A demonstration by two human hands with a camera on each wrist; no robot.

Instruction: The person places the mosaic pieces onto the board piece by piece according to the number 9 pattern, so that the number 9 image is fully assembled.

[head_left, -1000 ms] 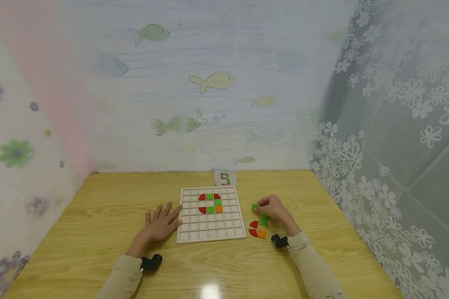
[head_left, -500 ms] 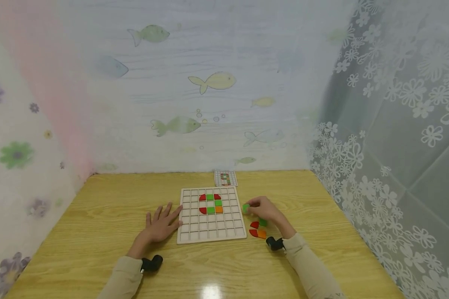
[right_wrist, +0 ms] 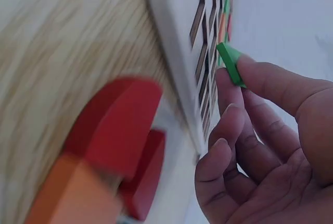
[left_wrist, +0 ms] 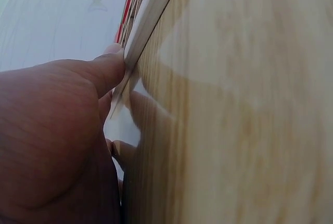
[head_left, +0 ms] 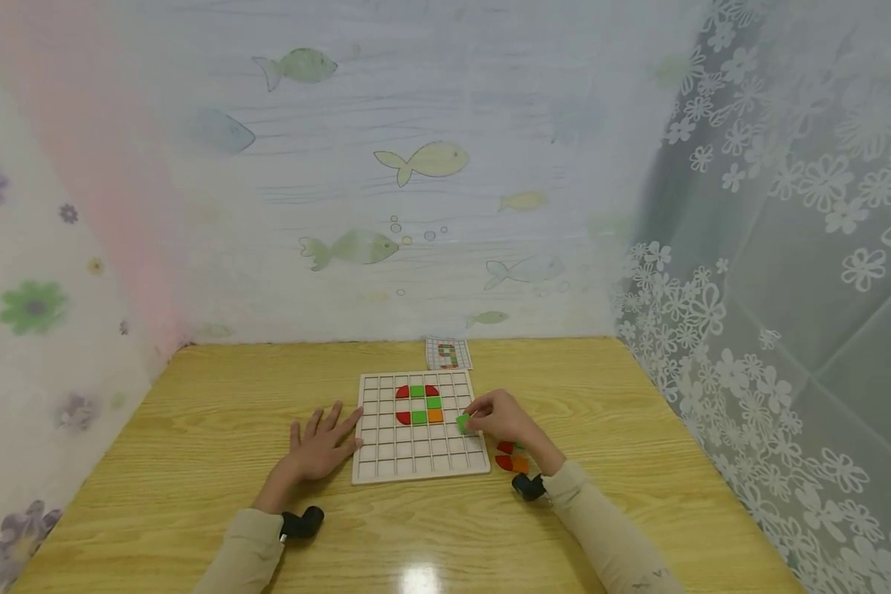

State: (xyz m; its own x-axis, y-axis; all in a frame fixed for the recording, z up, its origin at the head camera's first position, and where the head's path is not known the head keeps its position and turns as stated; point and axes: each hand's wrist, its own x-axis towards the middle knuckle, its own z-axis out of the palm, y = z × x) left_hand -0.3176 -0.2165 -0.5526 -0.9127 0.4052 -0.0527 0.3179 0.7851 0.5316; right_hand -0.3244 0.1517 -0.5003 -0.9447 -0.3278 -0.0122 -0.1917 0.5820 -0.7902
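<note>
Green tile (head_left: 464, 424) has come leftward with the right hand (head_left: 503, 415), from beside the board (head_left: 404, 453) to its right part

Nearest, at the bottom of the frame, two light sleeves (head_left: 241, 544) lie on the wooden surface (head_left: 416, 532). Right of the board's lower corner wait loose pieces: two red quarter pieces (head_left: 503, 463), an orange square (head_left: 520, 464), and something green, mostly hidden by the wrist.

Of the two hands, the left hand (head_left: 317, 450) lies flat with spread fingers, touching the board's left edge and gripping nothing; perhaps it steadies the board. The right one pinches the green tile between thumb and forefinger. Whether the tile touches the board, I cannot tell.

In the board's upper middle, seven red, green and orange pieces make a ring around one bare cell. Behind stands a small card (head_left: 449, 354) with a similar coloured figure, then the fish-printed wall (head_left: 356, 305).

It seems that the step in hand is carrying one more piece to the pattern. The next move probably calls for going further left, perhaps below the orange piece in the ring (head_left: 435, 416), aligning the edges with the cell, and only then letting go.
</note>
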